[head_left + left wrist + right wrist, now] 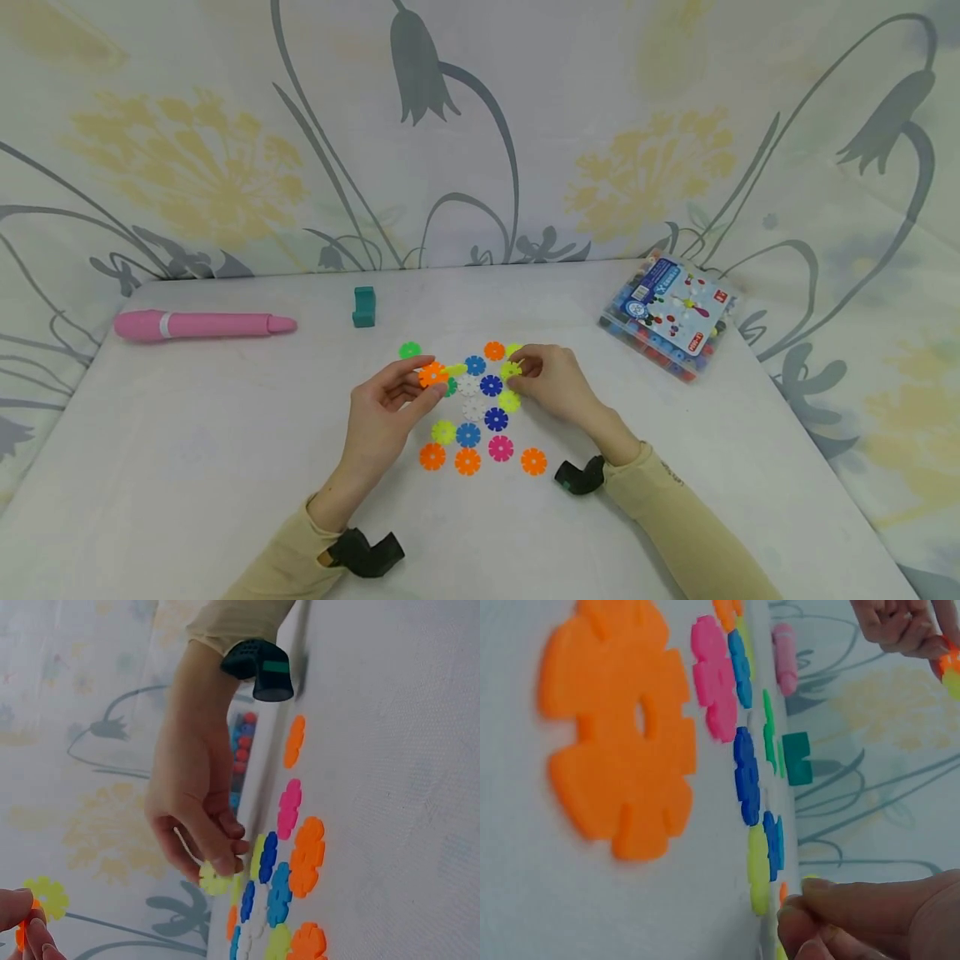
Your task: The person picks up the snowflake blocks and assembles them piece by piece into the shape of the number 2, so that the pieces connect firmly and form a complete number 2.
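Note:
My left hand (378,412) pinches an orange notched disc (432,375) above the tabletop. A yellow notched disc (51,898) is joined to it, standing crosswise in the left wrist view. Between the thumb and fingers of my right hand (558,383) is another yellow-green disc (214,878), held up and apart from the joined pair. Below the hands lie several loose flat discs, among them a pink one (501,448), a dark blue one (496,418), a light blue one (468,435) and an orange one (534,461). White discs (473,407) lie in the middle.
At the back right stands a clear plastic box (667,317) of coloured pieces with a printed label. A pink pen-shaped object (217,325) lies at the back left. Near it is a small teal block (363,307). Patterned cloth (480,167) hangs behind the white table (187,458).

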The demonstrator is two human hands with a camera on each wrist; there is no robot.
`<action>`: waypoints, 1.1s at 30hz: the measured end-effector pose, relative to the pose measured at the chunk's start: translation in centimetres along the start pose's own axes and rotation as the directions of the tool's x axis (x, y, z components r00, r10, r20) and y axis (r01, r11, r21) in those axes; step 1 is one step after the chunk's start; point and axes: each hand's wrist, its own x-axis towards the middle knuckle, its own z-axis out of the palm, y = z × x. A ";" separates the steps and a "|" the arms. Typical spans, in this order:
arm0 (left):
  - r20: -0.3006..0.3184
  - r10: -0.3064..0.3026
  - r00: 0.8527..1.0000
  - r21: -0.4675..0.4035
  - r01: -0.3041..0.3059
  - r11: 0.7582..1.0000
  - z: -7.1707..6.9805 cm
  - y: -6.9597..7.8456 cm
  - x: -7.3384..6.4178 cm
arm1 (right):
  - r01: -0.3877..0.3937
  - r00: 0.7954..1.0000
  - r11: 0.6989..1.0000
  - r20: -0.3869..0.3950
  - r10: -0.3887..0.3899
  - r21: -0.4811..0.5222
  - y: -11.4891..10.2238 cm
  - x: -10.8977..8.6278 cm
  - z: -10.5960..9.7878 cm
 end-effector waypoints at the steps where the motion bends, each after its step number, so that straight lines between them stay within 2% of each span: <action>1: -0.002 0.001 1.000 0.001 -0.001 1.000 0.0 0.0 0.0 | -0.006 1.000 0.999 -0.003 0.006 0.033 -0.2 0.0 -0.1; 4: -0.005 0.003 1.000 0.004 -0.003 1.000 0.0 -0.1 0.0 | -0.013 1.000 0.989 0.011 0.011 0.150 -0.7 -0.2 -0.3; 7: -0.006 -0.002 1.000 0.008 0.002 1.000 0.0 -0.1 0.0 | -0.019 0.999 0.964 0.047 0.007 0.267 -1.5 -0.4 -0.5; 12: -0.005 -0.010 1.000 0.010 0.010 1.000 0.1 0.0 0.0 | -0.013 0.997 0.931 0.077 -0.017 0.364 -3.0 -1.2 -0.9; 21: 0.008 -0.016 1.000 0.014 0.016 1.000 0.1 -0.1 0.0 | 0.030 0.995 0.917 0.074 -0.064 0.397 -4.6 -2.2 -1.3; 33: 0.017 -0.011 1.000 0.025 0.011 1.000 0.2 -0.2 0.0 | 0.044 0.992 0.901 0.090 -0.091 0.432 -5.3 -2.6 -1.4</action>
